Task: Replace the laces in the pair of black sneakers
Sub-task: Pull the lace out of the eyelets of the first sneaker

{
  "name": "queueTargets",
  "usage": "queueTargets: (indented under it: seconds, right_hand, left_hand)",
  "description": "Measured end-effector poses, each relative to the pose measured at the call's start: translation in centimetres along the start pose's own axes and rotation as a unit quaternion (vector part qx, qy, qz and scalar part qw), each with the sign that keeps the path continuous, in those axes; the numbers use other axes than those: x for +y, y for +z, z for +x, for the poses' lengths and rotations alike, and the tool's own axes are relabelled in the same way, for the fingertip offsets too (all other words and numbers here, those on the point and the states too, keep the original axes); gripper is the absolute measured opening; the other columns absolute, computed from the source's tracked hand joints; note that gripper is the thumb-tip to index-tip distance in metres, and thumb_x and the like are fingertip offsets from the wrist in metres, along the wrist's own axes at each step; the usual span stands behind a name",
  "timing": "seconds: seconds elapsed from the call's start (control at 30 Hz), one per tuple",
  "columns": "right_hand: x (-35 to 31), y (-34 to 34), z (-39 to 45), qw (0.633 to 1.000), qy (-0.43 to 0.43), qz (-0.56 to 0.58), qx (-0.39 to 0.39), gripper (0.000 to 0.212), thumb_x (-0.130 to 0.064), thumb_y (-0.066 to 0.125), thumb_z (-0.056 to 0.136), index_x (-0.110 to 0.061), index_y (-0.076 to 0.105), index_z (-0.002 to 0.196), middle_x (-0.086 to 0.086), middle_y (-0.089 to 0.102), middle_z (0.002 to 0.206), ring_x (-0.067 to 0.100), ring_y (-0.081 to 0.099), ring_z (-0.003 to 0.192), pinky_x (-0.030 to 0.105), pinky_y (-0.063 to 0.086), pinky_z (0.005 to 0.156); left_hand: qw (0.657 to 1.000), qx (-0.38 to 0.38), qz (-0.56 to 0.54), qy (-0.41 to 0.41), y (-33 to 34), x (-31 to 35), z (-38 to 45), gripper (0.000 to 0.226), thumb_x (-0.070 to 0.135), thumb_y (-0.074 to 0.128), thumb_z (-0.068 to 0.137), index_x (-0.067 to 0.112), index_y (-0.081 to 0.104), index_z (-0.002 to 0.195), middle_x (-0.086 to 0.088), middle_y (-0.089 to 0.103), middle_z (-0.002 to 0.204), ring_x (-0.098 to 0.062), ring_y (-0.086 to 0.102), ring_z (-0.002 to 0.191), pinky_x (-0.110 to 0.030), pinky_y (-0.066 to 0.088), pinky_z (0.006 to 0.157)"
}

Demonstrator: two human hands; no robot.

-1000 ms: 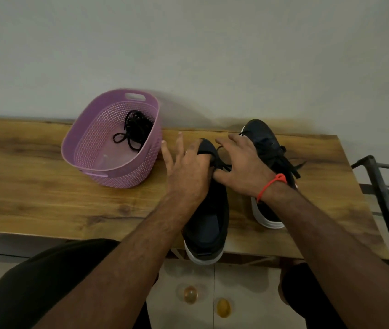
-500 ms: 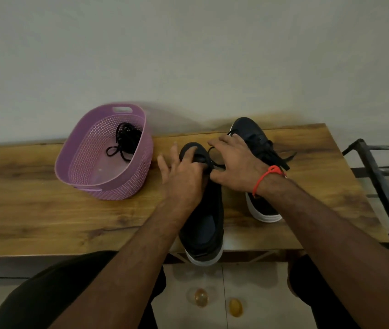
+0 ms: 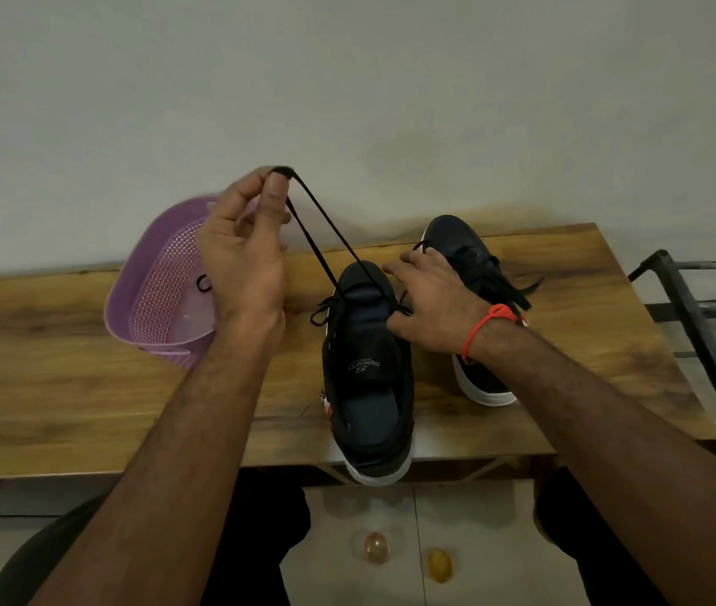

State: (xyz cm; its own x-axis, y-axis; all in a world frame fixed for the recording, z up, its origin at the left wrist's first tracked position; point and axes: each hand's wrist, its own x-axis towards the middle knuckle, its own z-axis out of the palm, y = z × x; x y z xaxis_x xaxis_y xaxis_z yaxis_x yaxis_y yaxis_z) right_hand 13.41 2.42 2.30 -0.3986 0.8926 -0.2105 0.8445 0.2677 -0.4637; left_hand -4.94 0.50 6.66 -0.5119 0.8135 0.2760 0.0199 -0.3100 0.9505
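A loop of black lace (image 3: 325, 238) is pinched aloft by the left hand (image 3: 240, 251); the near sneaker (image 3: 369, 378) (on the worktop (image 3: 63, 387)) is steadied by the right hand (image 3: 430, 304), fingers curled on its eyelet edge.

Left hand (image 3: 240, 251) risen from near sneaker (image 3: 367, 369), pinching lace (image 3: 325, 238) loop pulled up taut.

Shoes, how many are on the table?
2: one shoe in the middle, its heel past the table edge, and another shoe to its right, partly hidden by the right hand.
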Motion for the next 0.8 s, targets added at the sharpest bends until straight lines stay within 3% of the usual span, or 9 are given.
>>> queueTargets:
  seconds: [0.1,0.2,0.27,0.37,0.5,0.57,0.67,0.73,0.8]
  right_hand:
    - [0.0,0.3,0.1,1.0,-0.005,0.005,0.02,0.075,-0.033,0.067,0.088,-0.021,0.03,0.153,0.01,0.033,0.15,0.033,0.021,0.142,0.045,0.023,0.119]
    - [-0.2,0.9,0.2,0.998,-0.026,0.005,0.059,0.064,-0.047,0.065,0.089,-0.029,0.038,0.145,0.002,0.048,0.13,0.03,0.038,0.124,0.046,0.036,0.108]
    - [-0.5,1.3,0.3,0.995,-0.06,0.016,0.083,0.046,-0.054,0.059,0.091,-0.032,0.05,0.13,-0.007,0.059,0.109,0.025,0.049,0.11,0.046,0.043,0.098]
    - [-1.0,1.3,0.3,0.987,-0.087,0.072,0.111,0.019,-0.046,0.052,0.098,-0.033,0.064,0.104,-0.012,0.065,0.093,0.021,0.06,0.099,0.051,0.048,0.092]
    - [-1.2,-0.2,-0.2,0.957,-0.081,0.25,0.127,0.021,-0.028,0.056,0.101,-0.019,0.073,0.095,-0.006,0.072,0.077,0.011,0.069,0.08,0.038,0.055,0.085]
    - [-1.3,-1.1,-0.5,0.898,-0.106,0.409,0.124,0.019,-0.018,0.057,0.101,-0.008,0.072,0.097,0.002,0.071,0.075,0.015,0.068,0.075,0.032,0.057,0.077]
    - [-1.5,-2.7,-0.8,0.749,-0.171,0.63,0.115,0.018,-0.009,0.052,0.101,0.001,0.068,0.098,0.01,0.065,0.077,0.021,0.062,0.074,0.03,0.054,0.072]
    - [-1.5,-3.8,-1.0,0.67,-0.185,0.71,0.112,0.02,-0.01,0.05,0.102,-0.002,0.067,0.095,0.008,0.064,0.078,0.019,0.062,0.075,0.032,0.053,0.074]
    - [-1.2,-4.4,-0.9,0.629,-0.177,0.748,0.119,0.021,-0.013,0.048,0.102,-0.004,0.066,0.097,0.006,0.063,0.078,0.019,0.061,0.074,0.03,0.053,0.072]
  left_hand:
    - [0.997,-0.056,-0.049,0.019,0.3,1.3,0.0,0.012,0.017,0.071,0.094,0.014,0.074,0.105,0.002,0.073,0.092,-0.012,0.062,0.075,-0.029,0.051,0.063]
    - [0.987,-0.156,-0.041,-0.009,1.2,1.4,-1.1,0.015,0.009,0.07,0.093,0.006,0.072,0.107,-0.003,0.075,0.089,-0.018,0.068,0.076,-0.03,0.054,0.064]
    - [0.976,-0.213,-0.037,-0.038,1.7,1.1,-2.0,0.015,0.006,0.068,0.093,0.004,0.072,0.107,-0.003,0.075,0.085,-0.02,0.069,0.077,-0.031,0.057,0.067]
    - [0.964,-0.26,-0.017,-0.048,1.9,0.9,-2.6,0.021,0.005,0.066,0.094,-0.001,0.071,0.114,-0.01,0.075,0.094,-0.019,0.071,0.089,-0.027,0.057,0.074]
    - [0.965,-0.256,0.035,-0.048,1.1,0.5,-2.1,0.029,0.014,0.057,0.102,0.011,0.065,0.129,-0.006,0.074,0.113,-0.014,0.07,0.106,-0.02,0.053,0.079]
    - [0.957,-0.267,0.075,-0.078,0.6,0.0,-1.9,0.033,0.024,0.045,0.107,0.013,0.061,0.135,-0.003,0.072,0.12,-0.012,0.069,0.109,-0.021,0.054,0.084]
    - [0.911,-0.363,0.136,-0.138,0.2,-0.8,-2.3,0.047,0.039,0.031,0.109,0.013,0.063,0.131,-0.003,0.073,0.119,-0.009,0.068,0.111,-0.019,0.053,0.091]
    - [0.886,-0.414,0.171,-0.121,0.3,-1.2,-2.7,0.042,0.034,0.036,0.108,0.009,0.068,0.118,-0.004,0.075,0.106,-0.009,0.071,0.1,-0.02,0.053,0.086]
    - [0.893,-0.407,0.177,-0.081,0.7,-1.3,-2.8,0.03,0.022,0.042,0.108,0.008,0.068,0.1,-0.001,0.069,0.085,-0.005,0.068,0.082,-0.015,0.05,0.075]
